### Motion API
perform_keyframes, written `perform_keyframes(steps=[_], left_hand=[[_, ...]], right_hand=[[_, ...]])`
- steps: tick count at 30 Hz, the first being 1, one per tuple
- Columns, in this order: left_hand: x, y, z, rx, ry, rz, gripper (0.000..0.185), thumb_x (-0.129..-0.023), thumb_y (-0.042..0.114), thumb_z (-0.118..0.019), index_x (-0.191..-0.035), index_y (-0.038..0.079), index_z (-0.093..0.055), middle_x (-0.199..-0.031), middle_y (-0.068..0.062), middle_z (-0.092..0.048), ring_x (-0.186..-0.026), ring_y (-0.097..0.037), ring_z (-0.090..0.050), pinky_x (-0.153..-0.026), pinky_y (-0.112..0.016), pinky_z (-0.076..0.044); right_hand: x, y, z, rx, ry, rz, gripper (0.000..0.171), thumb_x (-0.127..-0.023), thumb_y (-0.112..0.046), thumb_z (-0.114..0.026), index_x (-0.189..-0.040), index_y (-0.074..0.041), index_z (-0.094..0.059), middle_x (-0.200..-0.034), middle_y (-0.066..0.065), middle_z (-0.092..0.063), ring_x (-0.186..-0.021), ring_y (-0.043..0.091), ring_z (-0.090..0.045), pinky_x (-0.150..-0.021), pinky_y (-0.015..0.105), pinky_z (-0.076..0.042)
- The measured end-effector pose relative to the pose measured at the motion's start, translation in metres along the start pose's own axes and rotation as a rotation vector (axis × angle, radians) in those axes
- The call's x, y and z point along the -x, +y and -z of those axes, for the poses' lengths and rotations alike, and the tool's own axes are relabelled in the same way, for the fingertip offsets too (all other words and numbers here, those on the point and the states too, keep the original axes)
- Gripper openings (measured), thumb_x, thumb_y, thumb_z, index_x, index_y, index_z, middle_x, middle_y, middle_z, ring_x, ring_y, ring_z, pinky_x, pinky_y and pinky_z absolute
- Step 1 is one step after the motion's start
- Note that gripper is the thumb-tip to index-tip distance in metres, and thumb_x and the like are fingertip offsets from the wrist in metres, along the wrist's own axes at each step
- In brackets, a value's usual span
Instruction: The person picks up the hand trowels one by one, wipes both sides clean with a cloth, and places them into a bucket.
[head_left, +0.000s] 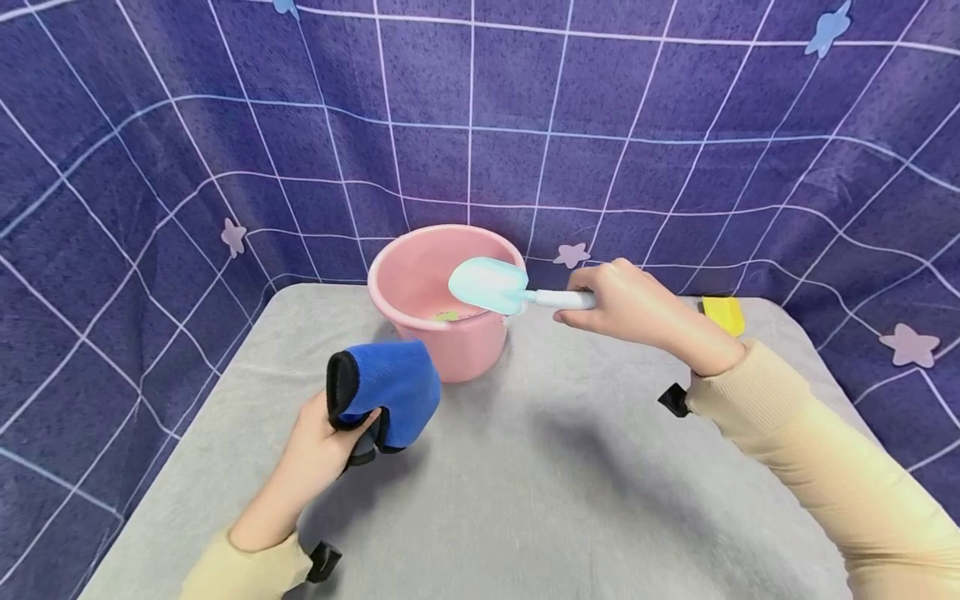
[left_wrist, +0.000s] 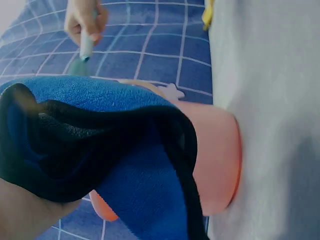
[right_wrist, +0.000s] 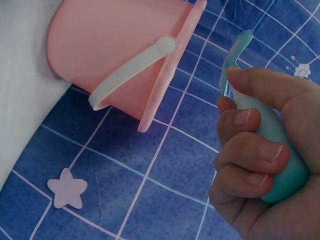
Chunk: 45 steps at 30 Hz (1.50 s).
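A pink bucket (head_left: pixel 420 275) stands at the back of the grey table (head_left: pixel 540 467). My right hand (head_left: pixel 622 302) grips the handle of a pale blue toy shovel (head_left: pixel 491 286), whose blade hangs over the bucket's right rim. In the right wrist view my curled fingers (right_wrist: pixel 250 155) wrap the shovel handle (right_wrist: pixel 287 175) beside the bucket (right_wrist: pixel 115 50). My left hand (head_left: pixel 330 442) holds a blue cloth (head_left: pixel 390 387) with a black edge, lifted in front of the bucket. The cloth (left_wrist: pixel 125 165) fills the left wrist view, with the bucket (left_wrist: pixel 215 155) behind it.
A small yellow object (head_left: pixel 723 315) lies at the table's back right. Something yellow-green (head_left: pixel 447 316) lies inside the bucket. A purple grid-patterned backdrop (head_left: pixel 480 125) with star shapes rises closely behind and beside the table.
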<state>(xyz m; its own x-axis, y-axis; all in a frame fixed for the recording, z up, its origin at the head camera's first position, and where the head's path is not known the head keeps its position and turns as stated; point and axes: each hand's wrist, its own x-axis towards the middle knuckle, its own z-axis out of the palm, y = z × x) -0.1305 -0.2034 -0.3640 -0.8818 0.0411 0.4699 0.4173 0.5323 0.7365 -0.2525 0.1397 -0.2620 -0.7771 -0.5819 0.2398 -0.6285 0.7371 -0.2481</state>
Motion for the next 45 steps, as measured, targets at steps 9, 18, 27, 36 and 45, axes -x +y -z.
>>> perform_keyframes(steps=[9,18,27,36,45], left_hand=[[-0.001,-0.018,-0.013,-0.195,0.022,-0.257,0.041,-0.068,-0.016,-0.056,-0.102,0.005,-0.062,-0.097,-0.007,-0.067,-0.089,-0.018,-0.063,-0.081,-0.014,-0.042],[-0.002,-0.021,-0.022,-0.334,-0.106,-0.381,0.063,-0.063,-0.014,-0.044,-0.119,0.011,-0.060,-0.117,-0.003,-0.062,-0.110,-0.020,-0.056,-0.096,-0.035,-0.039],[0.002,-0.024,-0.031,-0.541,-0.161,-0.534,0.069,-0.055,-0.012,-0.040,-0.118,0.008,-0.060,-0.119,-0.005,-0.062,-0.109,-0.024,-0.055,-0.094,-0.044,-0.041],[0.004,-0.030,-0.038,-0.604,-0.195,-0.619,0.056,-0.066,-0.009,-0.043,-0.117,0.007,-0.061,-0.119,-0.006,-0.061,-0.107,-0.026,-0.055,-0.089,-0.045,-0.042],[0.005,-0.029,-0.044,-0.588,-0.204,-0.637,0.051,-0.071,-0.007,-0.043,-0.116,0.007,-0.061,-0.117,-0.006,-0.062,-0.106,-0.027,-0.056,-0.088,-0.045,-0.043]], right_hand=[[-0.035,-0.010,0.001,0.009,-0.058,-0.064,0.014,-0.077,-0.029,-0.067,-0.076,-0.015,-0.063,-0.066,-0.001,-0.053,-0.054,0.014,-0.047,-0.047,0.028,-0.039],[-0.067,-0.016,-0.010,0.070,-0.150,-0.067,0.016,-0.075,-0.028,-0.062,-0.084,-0.015,-0.065,-0.066,-0.001,-0.057,-0.059,0.015,-0.050,-0.050,0.029,-0.041],[-0.091,-0.027,-0.029,0.086,-0.198,-0.058,0.025,-0.075,-0.043,-0.072,-0.080,-0.019,-0.070,-0.069,-0.006,-0.065,-0.064,0.015,-0.058,-0.057,0.033,-0.046],[-0.112,-0.040,-0.044,0.193,-0.259,-0.063,0.043,-0.069,-0.059,-0.072,-0.075,-0.017,-0.067,-0.071,-0.004,-0.058,-0.069,0.019,-0.055,-0.061,0.040,-0.048],[-0.135,-0.048,-0.068,0.270,-0.323,0.027,0.035,-0.075,-0.045,-0.070,-0.067,-0.015,-0.055,-0.069,-0.002,-0.053,-0.069,0.018,-0.051,-0.066,0.040,-0.049]])
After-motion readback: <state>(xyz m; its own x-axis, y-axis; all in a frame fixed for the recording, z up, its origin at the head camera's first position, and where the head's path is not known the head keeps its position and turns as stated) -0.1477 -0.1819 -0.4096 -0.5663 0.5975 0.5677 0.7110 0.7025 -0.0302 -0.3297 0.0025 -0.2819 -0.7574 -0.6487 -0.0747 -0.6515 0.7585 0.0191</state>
